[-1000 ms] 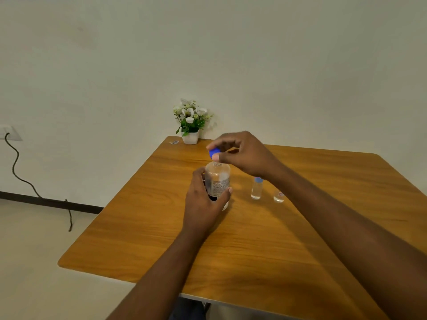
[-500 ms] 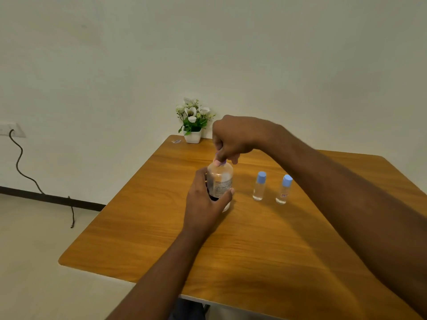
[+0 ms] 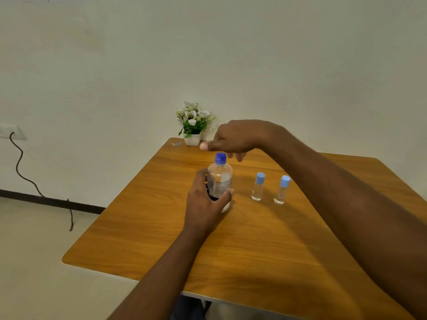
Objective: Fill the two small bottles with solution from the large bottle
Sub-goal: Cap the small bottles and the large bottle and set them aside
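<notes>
Wooden table (image 3: 254, 250) with rounded corners, viewed from its near edge, against a plain pale wall. At the far left corner stands a white-flowered plant (image 3: 193, 122) in a white pot. Just left of the pot lies a small flat object (image 3: 176, 143), too small to identify. On the wall at far left is a socket (image 3: 11, 133), from which a dark cable (image 3: 20, 162) trails down to the floor.

The right forearm crosses above the right half of the table. It passes just right of the small bottles and leaves both in full view.

The large bottle (image 3: 220, 179) stands upright left of the table's centre. It is clear and round-shouldered, has a printed label, and its dark blue cap (image 3: 220, 158) is in place. To its right, apart from it and from each other, stand the left small bottle (image 3: 258, 187) and the right small bottle (image 3: 282, 190). Both are upright, clear and capped in light blue, and the right one carries a small label. Fill levels cannot be judged.

The left hand (image 3: 205, 202) grips the large bottle from its near left side, with the thumb across the front and the fingers behind. The right hand (image 3: 233, 139) hovers above and just beyond the cap, palm down. Its thumb points left, its fingers hang loose, and it holds nothing.
</notes>
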